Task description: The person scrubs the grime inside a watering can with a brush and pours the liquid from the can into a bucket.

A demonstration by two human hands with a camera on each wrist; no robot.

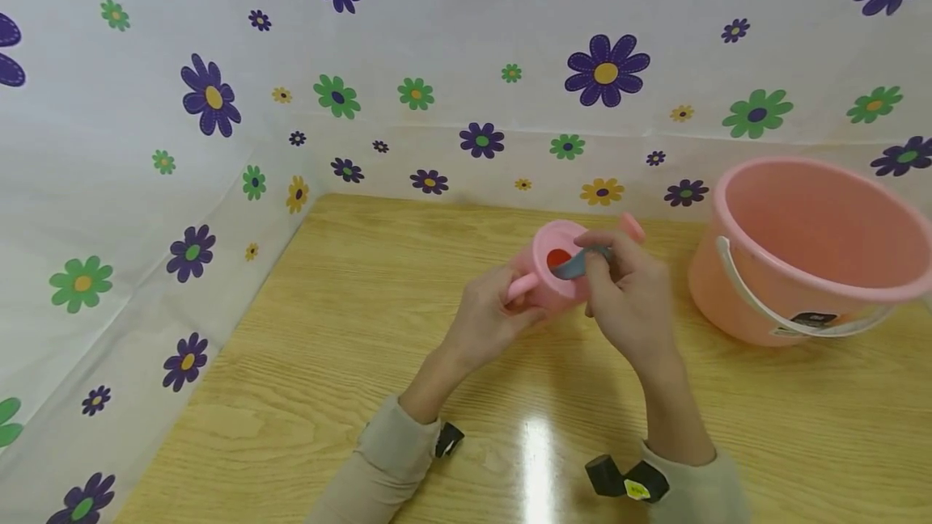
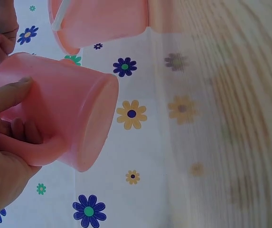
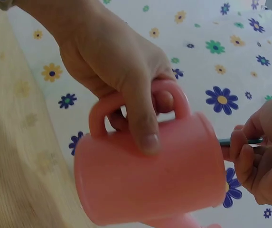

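A pink watering can [image 1: 542, 253] is tilted above the wooden table, its flared spout end [image 1: 632, 227] showing behind my right hand. My left hand [image 1: 486, 318] grips the can's looped handle [image 2: 33, 151], with the thumb lying along the can's side in the left wrist view. My right hand [image 1: 632, 293] pinches a slender blue-grey tool [image 1: 573, 266] at the can's top. The tool's far end dips into the round opening, where the inside looks red-orange. In the right wrist view its thin edge [image 3: 240, 141] shows between the fingers; its exact kind I cannot tell.
A large pink bucket [image 1: 808, 225] with a white handle [image 1: 757, 302] stands on the table to the right. The wooden table [image 1: 328, 330] meets a white flower-printed cloth [image 1: 437, 31] at the back and left.
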